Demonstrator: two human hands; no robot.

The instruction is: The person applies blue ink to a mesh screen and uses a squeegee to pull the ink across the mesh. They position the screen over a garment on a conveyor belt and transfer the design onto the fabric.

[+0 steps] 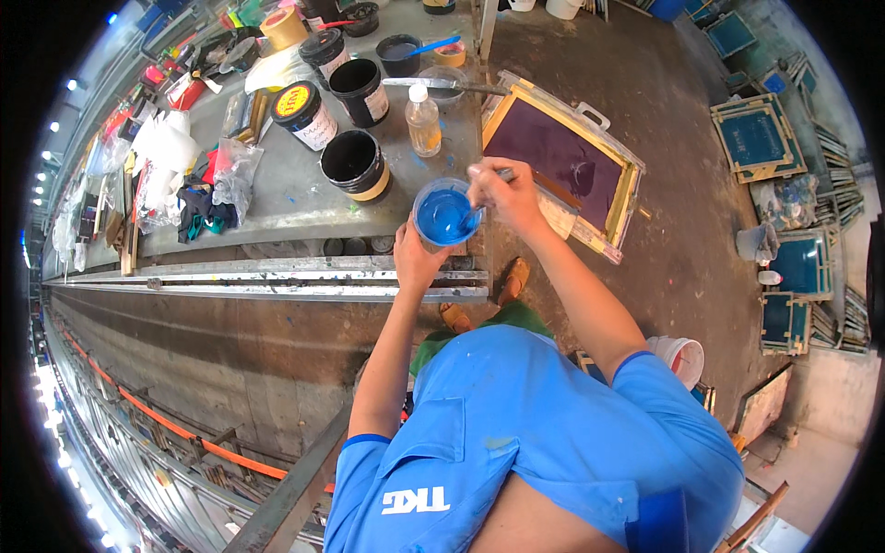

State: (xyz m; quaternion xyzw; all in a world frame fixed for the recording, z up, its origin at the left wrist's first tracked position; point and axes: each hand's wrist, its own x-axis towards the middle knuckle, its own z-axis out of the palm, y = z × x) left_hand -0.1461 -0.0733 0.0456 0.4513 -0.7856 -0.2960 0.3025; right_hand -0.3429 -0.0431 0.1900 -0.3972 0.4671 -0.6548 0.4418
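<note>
A clear plastic cup of bright blue paint [441, 214] is held over the table's front corner by my left hand [415, 253], whose fingers wrap round its side. My right hand [501, 194] is closed on a grey stirring tool [464, 223], whose lower end sits in the blue paint against the cup's right side. Just behind the cup are an open black tub with a tan band [355, 180] and a clear bottle [422, 129] with a white cap and some yellowish liquid.
The grey worktable [286, 207] carries several tubs, bags and rags. A purple screen frame [562, 161] lies to the right, beside the table. More frames [756, 138] lean along the right wall. A white bucket [676, 359] stands by my right elbow, and a metal rail [295, 484] runs at lower left.
</note>
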